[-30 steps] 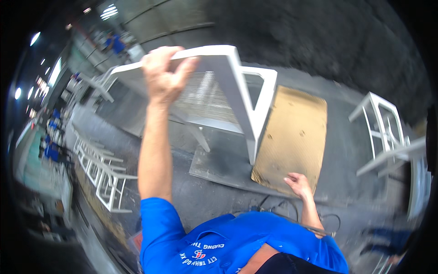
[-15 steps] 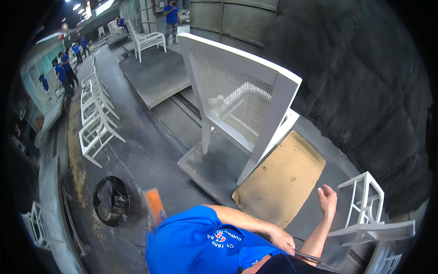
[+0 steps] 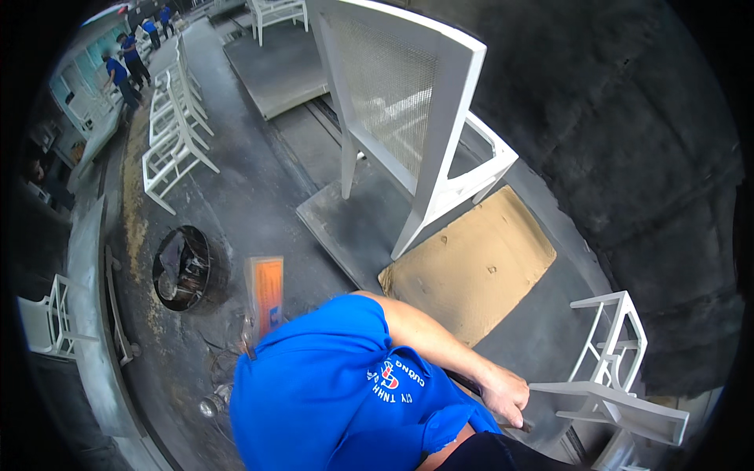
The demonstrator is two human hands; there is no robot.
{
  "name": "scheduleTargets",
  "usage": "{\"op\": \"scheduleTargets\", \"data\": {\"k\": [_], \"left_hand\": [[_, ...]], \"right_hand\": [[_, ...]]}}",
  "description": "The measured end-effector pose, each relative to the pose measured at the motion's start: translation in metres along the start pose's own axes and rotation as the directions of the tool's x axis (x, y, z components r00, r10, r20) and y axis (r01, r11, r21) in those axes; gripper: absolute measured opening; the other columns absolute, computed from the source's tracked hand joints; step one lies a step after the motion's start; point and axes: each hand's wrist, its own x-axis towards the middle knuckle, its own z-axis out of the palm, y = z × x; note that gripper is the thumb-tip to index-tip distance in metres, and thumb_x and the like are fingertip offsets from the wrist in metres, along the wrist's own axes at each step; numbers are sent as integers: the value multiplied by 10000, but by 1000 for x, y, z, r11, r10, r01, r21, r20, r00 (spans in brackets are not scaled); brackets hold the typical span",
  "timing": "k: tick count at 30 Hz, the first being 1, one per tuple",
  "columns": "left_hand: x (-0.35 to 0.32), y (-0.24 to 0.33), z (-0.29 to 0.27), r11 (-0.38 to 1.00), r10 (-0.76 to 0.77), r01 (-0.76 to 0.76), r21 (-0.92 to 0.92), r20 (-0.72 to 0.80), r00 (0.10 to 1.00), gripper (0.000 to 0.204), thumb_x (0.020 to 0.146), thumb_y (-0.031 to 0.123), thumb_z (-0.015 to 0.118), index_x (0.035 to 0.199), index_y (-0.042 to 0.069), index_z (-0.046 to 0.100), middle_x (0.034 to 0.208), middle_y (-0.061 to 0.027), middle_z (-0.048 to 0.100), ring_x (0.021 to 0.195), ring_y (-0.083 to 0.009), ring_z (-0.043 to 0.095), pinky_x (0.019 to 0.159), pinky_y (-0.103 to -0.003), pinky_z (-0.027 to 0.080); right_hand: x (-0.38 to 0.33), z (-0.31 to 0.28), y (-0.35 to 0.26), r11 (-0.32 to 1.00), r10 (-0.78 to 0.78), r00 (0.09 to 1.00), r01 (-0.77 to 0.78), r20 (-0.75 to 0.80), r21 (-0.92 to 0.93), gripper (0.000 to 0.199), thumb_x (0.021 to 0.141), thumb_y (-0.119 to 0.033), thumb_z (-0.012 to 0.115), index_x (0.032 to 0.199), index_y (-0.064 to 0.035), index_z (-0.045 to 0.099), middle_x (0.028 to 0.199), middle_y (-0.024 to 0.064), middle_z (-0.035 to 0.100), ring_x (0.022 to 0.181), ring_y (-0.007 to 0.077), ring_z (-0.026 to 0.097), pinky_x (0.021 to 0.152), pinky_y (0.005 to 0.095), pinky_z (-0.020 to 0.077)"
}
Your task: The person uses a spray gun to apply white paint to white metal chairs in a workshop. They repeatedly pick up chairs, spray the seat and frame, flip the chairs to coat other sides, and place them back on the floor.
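Blk wall (image 3: 628, 180) beyond mesh-back chair, outer parts lost in dark lens rim. Platform (image 3: 338, 220) under chair; near edge runs just L of chair legs, then goes behind wearer's blue shirt (image 3: 314, 377). Mesh-back chair (image 3: 393, 94) upright, top of backrest cut by frame. 2nd white chair (image 3: 605, 392) well below-R of it. Cardboard (image 3: 471, 267) flat, just R of/below nearest chair leg; can't tell if touching. Bare platform btwn cardboard & 2nd chair; open floor L of mesh-back chair, out to blk drum (image 3: 209, 263). Drum holds dark crumpled stuff (image 3: 182, 271), hard to ID. L hand (image 3: 503, 392) well below-R of mesh-back chair: fingers curled tog. round dark tube (image 3: 525, 428), mostly hidden. R hand out of view, fingers can't tell.
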Motion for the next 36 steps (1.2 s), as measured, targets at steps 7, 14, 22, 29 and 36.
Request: {"op": "scheduleTargets", "data": {"k": [7, 14, 22, 29, 36], "left_hand": [[29, 23, 5, 999, 44, -45, 5, 78, 996, 447, 924, 377, 671, 857, -63, 717, 813, -268, 705, 843, -440, 696, 762, -535, 522], [44, 19, 8, 996, 78, -82, 17, 162, 984, 430, 939, 358, 656, 886, -65, 712, 829, -260, 708, 860, -442, 695, 770, -540, 517], [28, -13, 3, 987, -134, 105, 125, 247, 960, 397, 950, 335, 652, 1074, -37, 713, 976, -246, 736, 1011, -417, 692, 885, -530, 506], [-113, 42, -157, 732, 388, 23, 681, -444, 808, 396, 860, 274, 809, 1153, 38, 685, 1019, -148, 677, 994, -361, 646, 883, -458, 523], [-267, 153, -351, 50, 709, 778, 627, -571, 415, 312, 990, 300, 683, 1054, -5, 702, 1018, -141, 700, 974, -325, 661, 912, -418, 496]], "right_hand": [[29, -18, -3, 953, -26, 997, 49, -78, 300, 565, 933, -409, 736, 1347, -42, 621, 895, 154, 713, 730, 288, 690, 628, 434, 563], [73, -17, 20, 818, 135, 991, -103, -16, 565, 492, 973, -424, 686, 1309, -69, 632, 845, 131, 687, 659, 291, 664, 563, 455, 547], [43, -126, -53, 351, 119, 853, 442, -508, 825, 358, 1062, -434, 541, 1209, -111, 591, 742, 59, 567, 500, 215, 534, 381, 386, 429], [-189, -283, -223, 134, -160, 114, 987, -980, 93, 620, 1108, -459, 489, 1644, -193, 326, 999, 33, 601, 766, 85, 600, 446, 210, 460], [-283, -327, -313, -44, -183, -194, 981, -964, -189, 698, 1038, -509, 573, 1608, -146, 402, 989, 25, 635, 814, 73, 623, 516, 173, 474]]}}
